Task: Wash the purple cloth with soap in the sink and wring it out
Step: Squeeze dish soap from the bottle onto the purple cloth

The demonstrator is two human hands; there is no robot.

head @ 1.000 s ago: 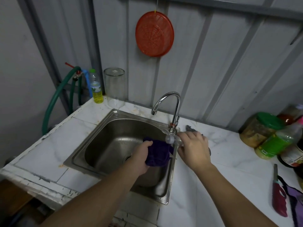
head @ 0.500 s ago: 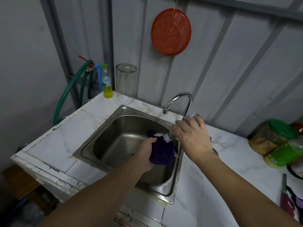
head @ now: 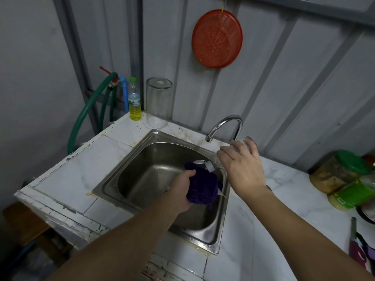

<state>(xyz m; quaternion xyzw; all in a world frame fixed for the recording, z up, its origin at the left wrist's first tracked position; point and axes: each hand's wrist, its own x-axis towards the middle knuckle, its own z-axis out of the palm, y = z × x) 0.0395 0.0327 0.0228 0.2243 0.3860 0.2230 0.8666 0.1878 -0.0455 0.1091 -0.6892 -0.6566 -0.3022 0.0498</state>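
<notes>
Our right hand (head: 242,169) has lifted the clear soap bottle (head: 217,161) higher, tipping it over the cloth. Our left hand (head: 182,189) squeezes the bunched, dark purple cloth (head: 203,187) above the sink (head: 154,159).

Wall (head: 284,82): grey corrugated metal panels with vertical ribs, meeting a plain grey wall (head: 34,67) at left.
Strainer (head: 217,38): round, orange-red plastic, hanging from a yellow string on the panels.
Counter (head: 81,171): white marble-pattern tiles, edge chipped and paint peeling at front left.
Hose (head: 87,110): green, looping down beside the counter from a valve with a red handle; blue pipe (head: 124,92) alongside.
Back corner: bottle (head: 134,104) of yellow liquid, green cap; clear glass cylinder (head: 158,102) just beside it.
Right edge: jar (head: 341,171) with green lid, other containers partly cut off.
Light: dim, cool.
</notes>
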